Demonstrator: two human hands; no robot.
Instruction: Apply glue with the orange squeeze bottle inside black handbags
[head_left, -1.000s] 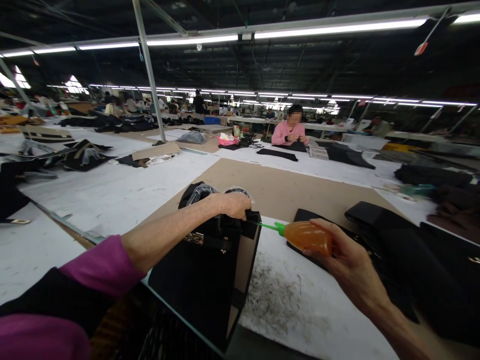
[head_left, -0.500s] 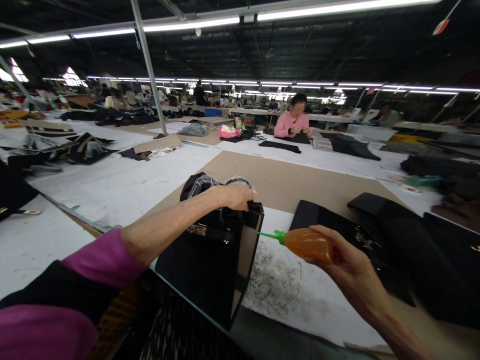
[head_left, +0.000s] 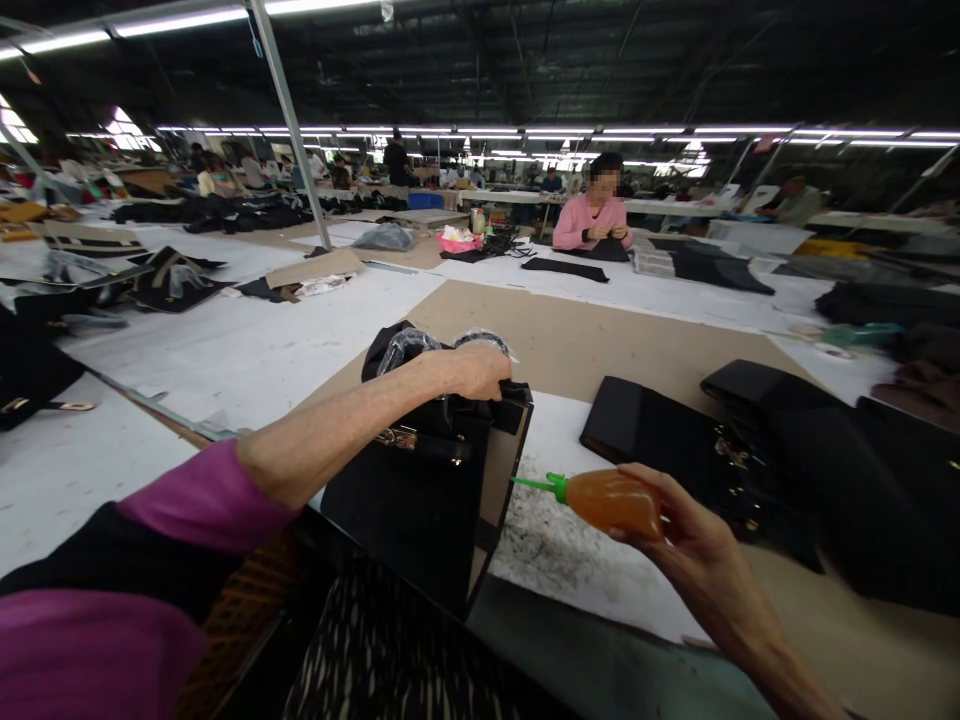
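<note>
A black bag (head_left: 409, 510) with gold-coloured fittings and plastic-wrapped handles stands tilted at the table's near edge, its beige inner side facing right. My left hand (head_left: 482, 370) grips the bag's upper edge, fingers closed over it. My right hand (head_left: 675, 515) is wrapped round a soft bottle (head_left: 611, 502) of orange-brown liquid. The bottle lies sideways, and its thin green nozzle points left, with the tip at the bag's right edge. Whether the tip touches the edge I cannot tell.
More black bag pieces (head_left: 652, 425) lie at the right. Beige board (head_left: 585, 335) covers part of the white table (head_left: 262, 350). Across the table a person in pink (head_left: 592, 222) handles dark material. A metal post (head_left: 289, 120) rises at the back left, near a pink basket (head_left: 459, 243).
The nozzle tip has moved slightly down along the bag's right edge with my right hand. My left hand keeps its grip on the bag. The camera view has tilted down a little.
</note>
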